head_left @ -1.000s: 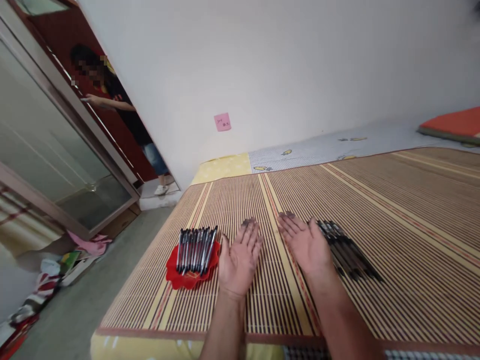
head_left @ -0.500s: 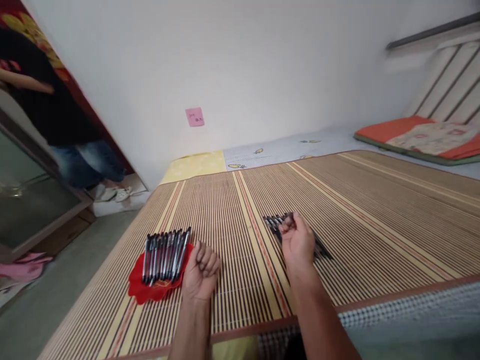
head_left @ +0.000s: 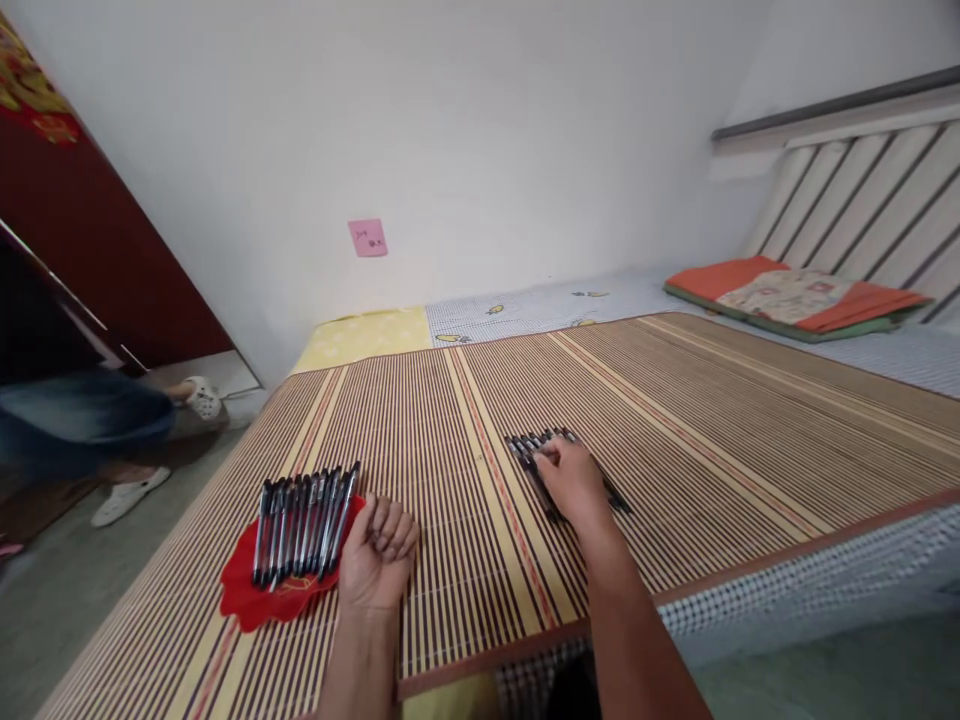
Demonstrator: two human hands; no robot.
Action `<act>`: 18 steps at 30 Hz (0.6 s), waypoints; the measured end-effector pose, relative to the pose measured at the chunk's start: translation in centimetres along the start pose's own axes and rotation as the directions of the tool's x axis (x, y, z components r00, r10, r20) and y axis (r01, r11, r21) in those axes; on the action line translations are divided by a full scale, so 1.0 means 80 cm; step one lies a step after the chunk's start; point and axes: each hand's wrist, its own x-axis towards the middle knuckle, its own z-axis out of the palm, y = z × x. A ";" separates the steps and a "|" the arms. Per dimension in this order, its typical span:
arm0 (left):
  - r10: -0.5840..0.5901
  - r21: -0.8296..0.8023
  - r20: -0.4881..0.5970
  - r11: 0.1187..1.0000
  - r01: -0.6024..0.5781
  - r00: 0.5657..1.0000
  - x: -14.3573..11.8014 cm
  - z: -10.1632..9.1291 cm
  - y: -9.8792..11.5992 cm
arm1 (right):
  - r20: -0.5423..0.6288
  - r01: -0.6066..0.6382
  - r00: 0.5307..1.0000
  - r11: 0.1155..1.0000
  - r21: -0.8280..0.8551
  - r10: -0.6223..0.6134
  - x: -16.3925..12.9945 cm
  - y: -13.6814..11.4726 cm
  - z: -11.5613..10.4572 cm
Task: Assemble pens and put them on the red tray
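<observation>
My left hand [head_left: 377, 552] rests palm up on the striped mat [head_left: 457, 580], fingers curled in with nothing visible in them. Just left of it, a row of clear pens with black caps [head_left: 304, 525] lies across a red scalloped cloth [head_left: 247, 600]. My right hand [head_left: 576, 482] reaches palm down over a second row of black pens [head_left: 531, 455] on the mat. Its thumb and fingers are pinched together at those pens; whatever is between the fingertips is hidden. The hand also covers the middle of that row.
A folded orange and floral cloth [head_left: 787, 292] lies at the far right by a white slatted headboard [head_left: 847, 200]. A pink note [head_left: 367, 238] is stuck on the wall. At the left, a person in jeans [head_left: 82, 415] and white shoes is on the floor beside the bed.
My right hand has turned from a raised curl to palm down, its fingertips lowered onto the black pens. My left hand stays curled. The person at the left has moved nearer, and the view has shifted.
</observation>
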 end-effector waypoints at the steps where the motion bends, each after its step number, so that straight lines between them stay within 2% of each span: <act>1: -0.003 -0.005 -0.001 1.000 0.002 1.000 0.000 0.000 -0.001 | 0.069 -0.004 0.998 0.991 -0.132 0.014 -0.002 -0.001 -0.001; 3: -0.005 -0.005 -0.003 1.000 0.005 1.000 0.001 0.000 -0.001 | 0.157 -0.019 0.985 0.949 -0.314 0.071 -0.006 -0.002 -0.001; 6: -0.008 -0.002 -0.010 1.000 0.008 1.000 0.001 0.000 -0.002 | 0.214 -0.025 0.969 0.912 -0.409 0.122 -0.009 -0.002 0.004; 18: -0.025 0.069 0.003 0.997 0.024 1.000 0.004 0.002 -0.006 | 0.281 -0.036 0.946 0.913 -0.407 0.163 -0.015 -0.014 0.020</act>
